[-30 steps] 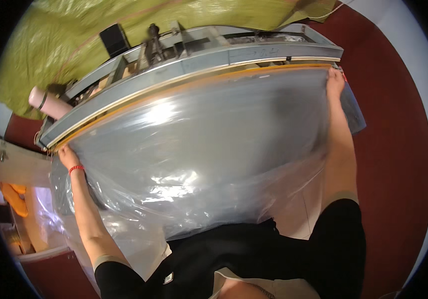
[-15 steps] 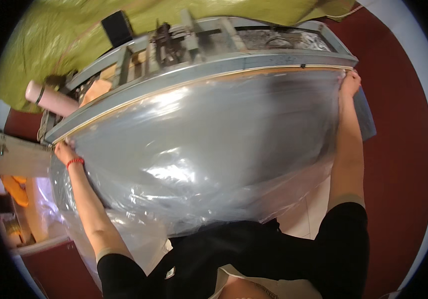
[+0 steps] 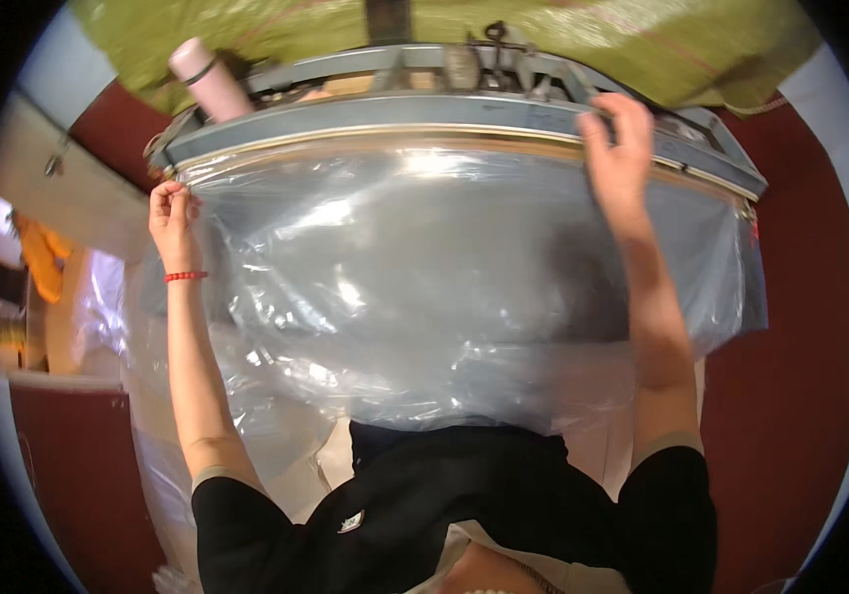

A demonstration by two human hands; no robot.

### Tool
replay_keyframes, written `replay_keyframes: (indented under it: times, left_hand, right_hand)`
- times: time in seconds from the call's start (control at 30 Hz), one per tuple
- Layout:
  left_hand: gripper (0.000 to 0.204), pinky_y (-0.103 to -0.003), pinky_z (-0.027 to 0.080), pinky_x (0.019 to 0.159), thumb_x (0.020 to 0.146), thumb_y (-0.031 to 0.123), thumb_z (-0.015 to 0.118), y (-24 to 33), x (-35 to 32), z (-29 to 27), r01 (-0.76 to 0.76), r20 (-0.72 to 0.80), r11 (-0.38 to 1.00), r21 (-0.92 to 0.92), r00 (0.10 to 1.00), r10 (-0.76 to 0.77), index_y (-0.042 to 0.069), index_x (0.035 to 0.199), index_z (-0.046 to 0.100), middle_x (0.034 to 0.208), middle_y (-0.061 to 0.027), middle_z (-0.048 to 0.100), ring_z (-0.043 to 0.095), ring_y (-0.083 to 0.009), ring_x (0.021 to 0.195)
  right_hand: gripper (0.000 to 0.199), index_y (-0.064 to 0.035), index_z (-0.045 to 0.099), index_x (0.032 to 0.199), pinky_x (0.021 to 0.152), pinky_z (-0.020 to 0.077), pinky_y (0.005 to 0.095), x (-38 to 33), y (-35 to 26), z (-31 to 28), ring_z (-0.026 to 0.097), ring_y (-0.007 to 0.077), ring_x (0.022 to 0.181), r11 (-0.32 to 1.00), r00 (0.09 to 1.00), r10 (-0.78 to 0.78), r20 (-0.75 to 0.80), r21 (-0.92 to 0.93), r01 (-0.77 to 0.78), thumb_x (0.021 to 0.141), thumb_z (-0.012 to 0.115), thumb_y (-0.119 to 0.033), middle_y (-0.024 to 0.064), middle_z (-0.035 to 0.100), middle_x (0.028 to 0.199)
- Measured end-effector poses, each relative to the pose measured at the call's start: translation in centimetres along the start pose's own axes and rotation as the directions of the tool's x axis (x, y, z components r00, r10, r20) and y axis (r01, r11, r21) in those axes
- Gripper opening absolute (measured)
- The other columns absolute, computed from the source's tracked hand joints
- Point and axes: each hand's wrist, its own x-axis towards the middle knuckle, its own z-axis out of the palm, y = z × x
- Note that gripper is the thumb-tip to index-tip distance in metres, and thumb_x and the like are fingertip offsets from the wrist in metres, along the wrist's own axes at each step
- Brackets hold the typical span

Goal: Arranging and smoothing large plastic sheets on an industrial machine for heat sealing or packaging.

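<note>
A large clear plastic sheet (image 3: 415,267) spreads in front of me, glossy and wrinkled. Its far edge lies along a long grey metal bar (image 3: 365,117) with a pale strip on its near side. At the left end of that bar my left hand (image 3: 174,208), with a red bead bracelet at the wrist, pinches the sheet's corner. My right hand (image 3: 621,148) is over the right part of the bar, fingers apart and slightly blurred, with nothing in it. The sheet's right corner hangs by the bar's right end, away from both hands.
Behind the bar, a pink bottle (image 3: 209,81) leans near the left end, and dark metal parts (image 3: 496,57) stand near the middle. Yellow-green sheeting (image 3: 583,35) covers the back. A pale cabinet (image 3: 88,178) is at the left, with an orange item (image 3: 44,257) below it.
My right hand has let go of the sheet's right corner and moved left over the bar, its fingers opening. My left hand stays at the left corner. The view has turned rightward.
</note>
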Motion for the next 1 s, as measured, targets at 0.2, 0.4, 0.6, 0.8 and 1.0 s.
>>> replay_keyframes:
  times: [0.2, 0.4, 0.6, 0.8, 1.0]
  left_hand:
    - [0.015, -0.017, 0.038, 0.062, 0.080, 0.004, 0.058, 2.3, -1.8, -4.5, -0.081, -0.067, 0.997, 0.011, 0.994, 0.082, 0.005, 0.094, 0.051, 0.076, 0.0019, 0.050, 0.046, -0.0041, 0.068]
    - [0.048, -0.035, 0.036, 0.091, 0.076, 0.023, 0.063, -2.6, -5.1, -14.3, -0.265, 0.250, 0.347, 0.900, 0.964, 0.087, 0.006, 0.118, 0.047, 0.122, -0.0135, 0.048, 0.038, -0.0301, 0.119]
    - [0.042, -0.043, 0.025, 0.099, 0.084, 0.019, 0.048, 0.5, -15.2, -7.8, -0.452, 0.518, 0.319, 0.833, 0.840, -0.162, 0.010, 0.125, 0.042, 0.134, -0.0083, 0.035, 0.025, -0.0303, 0.127]
    - [0.034, -0.034, 0.032, 0.095, 0.083, 0.010, 0.044, 4.2, -20.3, -5.4, -0.103, 0.214, 0.808, 0.580, 0.976, -0.030, 0.005, 0.116, 0.050, 0.120, -0.0118, 0.048, 0.043, -0.0248, 0.114]
    - [0.023, -0.028, 0.044, 0.071, 0.080, 0.011, 0.053, 3.5, -29.0, -1.9, 0.214, 0.551, 0.824, 0.524, 0.653, -0.520, 0.002, 0.102, 0.055, 0.088, -0.0071, 0.058, 0.054, -0.0140, 0.080]
  right_hand:
    - [0.016, -0.0038, 0.057, 0.082, 0.062, 0.0408, 0.0251, -3.6, -9.6, 5.2, 0.052, 0.0129, 0.070, 0.804, 0.580, 0.183, 0.794, 0.219, -0.553, 0.078, 0.061, -0.018, 0.0042, 0.056, 0.074]
    - [0.015, -0.0025, 0.060, 0.074, 0.060, 0.0419, 0.0227, -8.2, -2.8, -0.9, 0.051, 0.0070, 0.065, 0.732, 0.588, 0.376, 0.716, 0.159, -0.662, 0.077, 0.063, -0.017, 0.0001, 0.057, 0.067]
    - [0.019, 0.0007, 0.058, 0.074, 0.053, 0.0367, 0.0217, -13.7, 11.3, -16.9, 0.043, 0.0061, 0.058, 0.786, 0.714, 0.618, 0.330, -0.252, -0.564, 0.078, 0.063, -0.018, -0.0004, 0.049, 0.059]
    - [0.024, 0.0002, 0.060, 0.079, 0.056, 0.0401, 0.0262, -15.8, 14.8, -23.8, 0.046, 0.0106, 0.058, 0.733, 0.755, 0.636, 0.161, -0.431, -0.526, 0.078, 0.062, -0.023, 0.0049, 0.055, 0.062]
    - [0.027, -0.0019, 0.060, 0.081, 0.059, 0.0415, 0.0282, -16.4, 16.1, -24.6, 0.049, 0.0137, 0.059, 0.685, 0.713, 0.681, 0.169, -0.491, -0.538, 0.080, 0.060, -0.029, 0.0082, 0.057, 0.065]
